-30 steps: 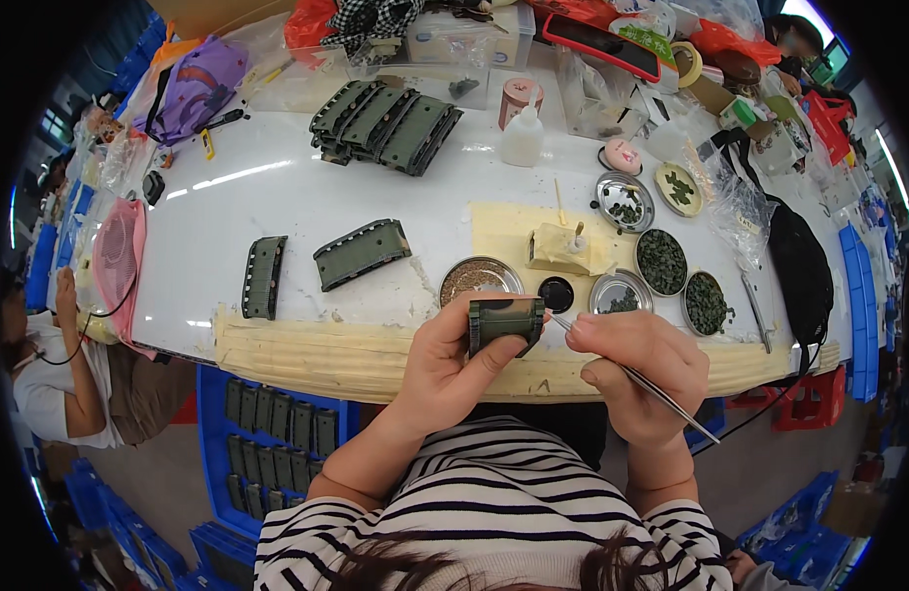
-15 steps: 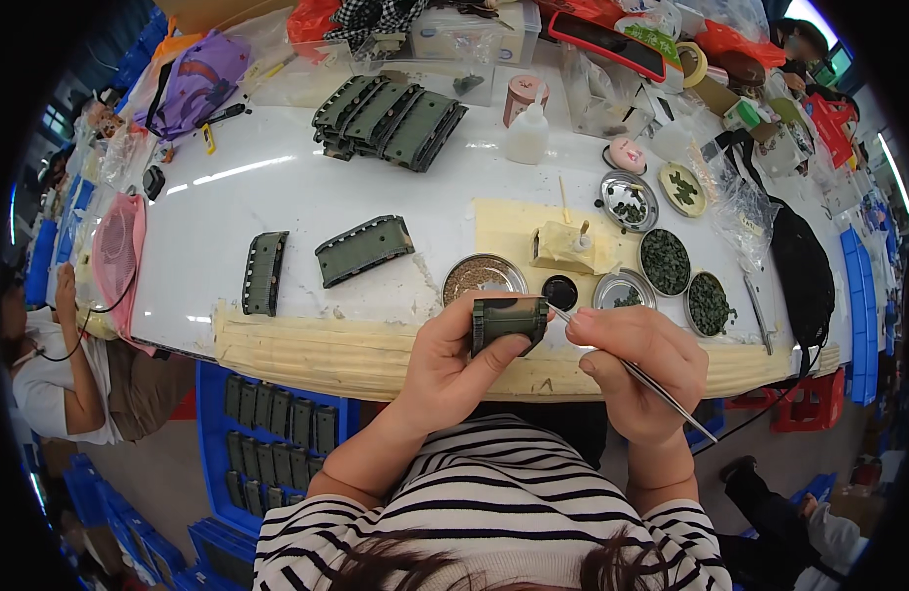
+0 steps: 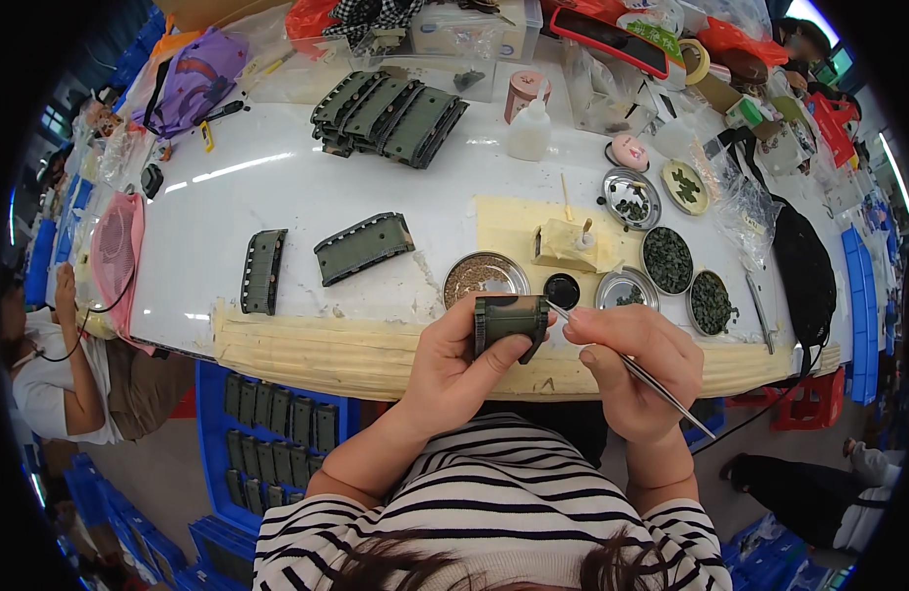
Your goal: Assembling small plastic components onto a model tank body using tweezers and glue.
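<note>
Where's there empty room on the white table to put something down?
Bare table shows between the pink mesh and the narrow green piece, and between the stacked green pieces and the wide green piece. It's crowded around the round dishes beyond the right hand, and along the far edge by the red-rimmed phone.

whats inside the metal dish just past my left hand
Small brown pieces lie in the round metal dish. Its near edge is covered by the left hand and green camouflage piece, hiding anything there.
</note>
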A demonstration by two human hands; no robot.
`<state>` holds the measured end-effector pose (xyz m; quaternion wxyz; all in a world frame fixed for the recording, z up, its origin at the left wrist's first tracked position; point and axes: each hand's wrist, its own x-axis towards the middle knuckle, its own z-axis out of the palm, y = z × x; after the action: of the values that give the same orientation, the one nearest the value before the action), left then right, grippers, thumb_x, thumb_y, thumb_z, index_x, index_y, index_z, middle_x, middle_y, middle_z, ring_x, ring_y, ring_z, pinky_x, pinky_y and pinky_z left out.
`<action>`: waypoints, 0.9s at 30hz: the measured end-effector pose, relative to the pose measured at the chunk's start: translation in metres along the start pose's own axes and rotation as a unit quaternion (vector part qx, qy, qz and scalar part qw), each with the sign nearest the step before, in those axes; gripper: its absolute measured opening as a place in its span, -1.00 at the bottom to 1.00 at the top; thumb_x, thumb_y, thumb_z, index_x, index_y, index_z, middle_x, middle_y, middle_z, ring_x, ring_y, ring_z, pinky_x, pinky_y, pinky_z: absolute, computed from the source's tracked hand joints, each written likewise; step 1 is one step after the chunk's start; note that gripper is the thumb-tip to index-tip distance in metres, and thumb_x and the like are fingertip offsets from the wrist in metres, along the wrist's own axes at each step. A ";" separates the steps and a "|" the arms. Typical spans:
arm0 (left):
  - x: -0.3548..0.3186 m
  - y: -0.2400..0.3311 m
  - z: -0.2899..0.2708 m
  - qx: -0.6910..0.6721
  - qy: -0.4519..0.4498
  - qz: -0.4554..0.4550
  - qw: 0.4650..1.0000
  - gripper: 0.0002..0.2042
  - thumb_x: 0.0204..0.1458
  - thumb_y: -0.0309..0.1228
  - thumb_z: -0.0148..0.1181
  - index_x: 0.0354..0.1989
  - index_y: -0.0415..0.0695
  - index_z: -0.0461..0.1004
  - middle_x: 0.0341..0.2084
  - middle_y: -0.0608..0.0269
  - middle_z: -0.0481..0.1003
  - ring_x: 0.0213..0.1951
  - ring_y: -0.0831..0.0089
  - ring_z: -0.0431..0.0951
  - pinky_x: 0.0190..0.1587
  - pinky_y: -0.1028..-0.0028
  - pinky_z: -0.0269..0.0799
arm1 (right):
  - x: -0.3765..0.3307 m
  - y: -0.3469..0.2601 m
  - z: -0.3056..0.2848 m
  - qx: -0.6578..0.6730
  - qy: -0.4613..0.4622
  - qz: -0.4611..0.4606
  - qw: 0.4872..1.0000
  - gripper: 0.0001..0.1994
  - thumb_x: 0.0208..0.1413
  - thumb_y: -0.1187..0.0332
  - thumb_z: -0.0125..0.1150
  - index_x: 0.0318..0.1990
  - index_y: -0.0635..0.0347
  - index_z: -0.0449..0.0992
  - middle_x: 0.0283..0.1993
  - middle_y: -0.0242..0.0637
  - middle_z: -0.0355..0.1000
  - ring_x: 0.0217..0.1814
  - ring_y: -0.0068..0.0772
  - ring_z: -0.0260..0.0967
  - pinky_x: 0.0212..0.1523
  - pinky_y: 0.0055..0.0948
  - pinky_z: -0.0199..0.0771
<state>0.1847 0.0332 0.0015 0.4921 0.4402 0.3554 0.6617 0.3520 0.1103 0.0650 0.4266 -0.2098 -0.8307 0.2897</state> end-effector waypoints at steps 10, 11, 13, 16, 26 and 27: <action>-0.001 0.002 0.002 -0.021 0.008 -0.032 0.999 -0.71 0.19 -0.56 0.04 0.08 -0.32 0.32 -0.12 0.17 0.51 -0.10 0.50 0.51 -0.04 0.52 0.42 | 0.000 0.005 -0.002 0.032 -0.001 -0.032 0.999 -0.73 -0.11 0.47 0.40 -0.19 0.28 0.59 -0.33 -0.21 0.55 -0.40 -0.31 0.50 -0.39 -0.48 0.48; -0.001 0.002 0.003 -0.021 0.011 -0.033 0.999 -0.71 0.19 -0.56 0.04 0.08 -0.32 0.32 -0.13 0.18 0.51 -0.11 0.50 0.51 -0.04 0.52 0.42 | -0.001 0.005 -0.002 0.029 -0.002 -0.035 0.999 -0.72 -0.13 0.47 0.41 -0.19 0.27 0.60 -0.35 -0.24 0.54 -0.41 -0.32 0.48 -0.40 -0.48 0.47; -0.002 0.000 0.003 -0.022 0.012 -0.044 0.999 -0.71 0.18 -0.57 0.05 0.08 -0.32 0.33 -0.15 0.20 0.51 -0.12 0.54 0.50 -0.05 0.54 0.41 | -0.001 0.004 -0.002 0.022 -0.003 -0.040 0.999 -0.70 -0.17 0.46 0.42 -0.20 0.26 0.60 -0.39 -0.28 0.51 -0.43 -0.34 0.45 -0.41 -0.47 0.44; -0.003 -0.003 0.002 -0.005 0.008 -0.051 0.999 -0.71 0.17 -0.59 0.07 0.07 -0.31 0.33 -0.18 0.24 0.50 -0.14 0.59 0.48 -0.06 0.57 0.40 | 0.003 0.002 0.000 -0.011 -0.014 -0.080 0.997 -0.67 -0.22 0.45 0.44 -0.20 0.22 0.61 -0.41 -0.36 0.47 -0.41 -0.40 0.38 -0.39 -0.47 0.38; -0.005 -0.002 0.006 0.016 0.002 -0.023 1.000 -0.73 0.17 -0.58 0.07 0.04 -0.31 0.35 -0.21 0.29 0.48 -0.16 0.65 0.41 -0.09 0.61 0.36 | 0.003 -0.003 0.012 -0.091 -0.023 -0.107 0.990 -0.70 -0.17 0.26 0.40 -0.22 0.12 0.64 -0.44 -0.44 0.44 -0.40 -0.38 0.19 -0.38 -0.46 0.19; -0.005 -0.002 0.005 0.019 0.000 -0.021 1.000 -0.73 0.17 -0.58 0.07 0.04 -0.31 0.35 -0.22 0.29 0.48 -0.16 0.65 0.41 -0.09 0.61 0.36 | 0.003 -0.001 0.012 -0.097 -0.028 -0.110 0.989 -0.70 -0.16 0.26 0.39 -0.22 0.12 0.64 -0.44 -0.44 0.44 -0.40 -0.38 0.19 -0.38 -0.46 0.18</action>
<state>0.1911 0.0290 0.0000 0.4970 0.4422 0.3770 0.6445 0.3401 0.1076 0.0621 0.4104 -0.1491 -0.8844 0.1647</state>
